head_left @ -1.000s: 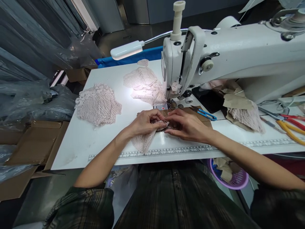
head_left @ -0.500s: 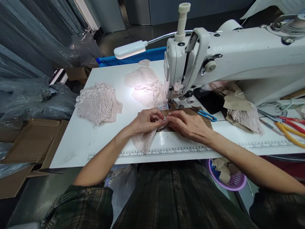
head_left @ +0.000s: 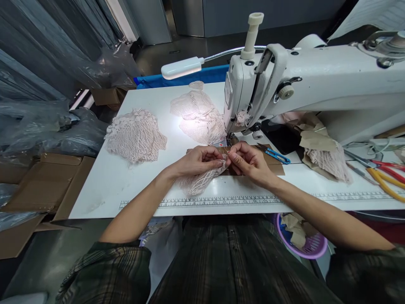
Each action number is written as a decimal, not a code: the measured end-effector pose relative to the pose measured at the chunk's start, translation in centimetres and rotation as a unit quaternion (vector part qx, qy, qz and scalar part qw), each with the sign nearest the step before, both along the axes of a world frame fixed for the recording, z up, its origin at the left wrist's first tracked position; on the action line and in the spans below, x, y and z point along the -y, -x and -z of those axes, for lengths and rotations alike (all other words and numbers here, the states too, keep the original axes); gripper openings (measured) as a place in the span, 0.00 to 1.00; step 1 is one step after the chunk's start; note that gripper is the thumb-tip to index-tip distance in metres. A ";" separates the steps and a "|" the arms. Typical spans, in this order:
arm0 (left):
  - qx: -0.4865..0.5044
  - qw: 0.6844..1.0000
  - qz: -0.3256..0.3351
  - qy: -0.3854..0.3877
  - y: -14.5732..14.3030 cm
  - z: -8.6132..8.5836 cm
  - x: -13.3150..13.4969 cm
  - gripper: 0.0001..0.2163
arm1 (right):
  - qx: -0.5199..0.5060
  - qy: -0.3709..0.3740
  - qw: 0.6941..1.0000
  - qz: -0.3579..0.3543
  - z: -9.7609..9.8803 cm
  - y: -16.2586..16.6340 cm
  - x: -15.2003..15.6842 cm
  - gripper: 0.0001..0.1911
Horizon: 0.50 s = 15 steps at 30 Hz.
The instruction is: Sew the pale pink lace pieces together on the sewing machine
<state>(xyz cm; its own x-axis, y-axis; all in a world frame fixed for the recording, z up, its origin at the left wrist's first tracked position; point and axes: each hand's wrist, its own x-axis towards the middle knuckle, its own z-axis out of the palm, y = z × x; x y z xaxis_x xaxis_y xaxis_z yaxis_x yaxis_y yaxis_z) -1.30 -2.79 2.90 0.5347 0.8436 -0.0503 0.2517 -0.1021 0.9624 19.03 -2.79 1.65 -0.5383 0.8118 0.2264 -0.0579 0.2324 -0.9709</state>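
Observation:
Between my hands, in front of the sewing machine point(head_left: 242, 93), is a pale pink lace piece point(head_left: 199, 182) that drapes down to the left over the table. My left hand point(head_left: 202, 161) pinches its upper edge. My right hand point(head_left: 248, 162) is closed too, thumb against fingers, at the right end of the lace; the bit inside that pinch is too small to make out. Under the hands lies a brown card point(head_left: 275, 167). Blue thread snips point(head_left: 276, 155) rest on the card, just right of my right hand.
A pile of lace pieces point(head_left: 136, 137) lies at the left, and more lace point(head_left: 201, 114) sits under the lamp point(head_left: 182, 68). Orange-handled scissors point(head_left: 384, 181) are at the far right. A ruler strip point(head_left: 205, 203) runs along the front edge. A purple basket point(head_left: 311, 249) stands below.
My right hand has turned upward and its fingers have curled in, slightly away from my left hand. The lace end has been drawn up and right. The whole view has shifted slightly.

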 end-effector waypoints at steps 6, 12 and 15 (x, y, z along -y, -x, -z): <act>-0.152 0.958 0.029 -0.240 0.6 -1.5 0.6 0.08 | 0.261 -0.381 0.882 0.089 -0.4 -1.1 1.6 0.05; -0.247 0.923 -0.042 -0.294 3.3 -2.5 0.7 0.07 | 0.272 -0.199 0.918 0.208 0.4 -4.7 0.1 0.02; -0.229 0.937 -0.020 -0.263 3.2 -2.1 0.7 0.08 | 0.258 -0.114 0.949 0.142 0.4 -4.9 -0.3 0.05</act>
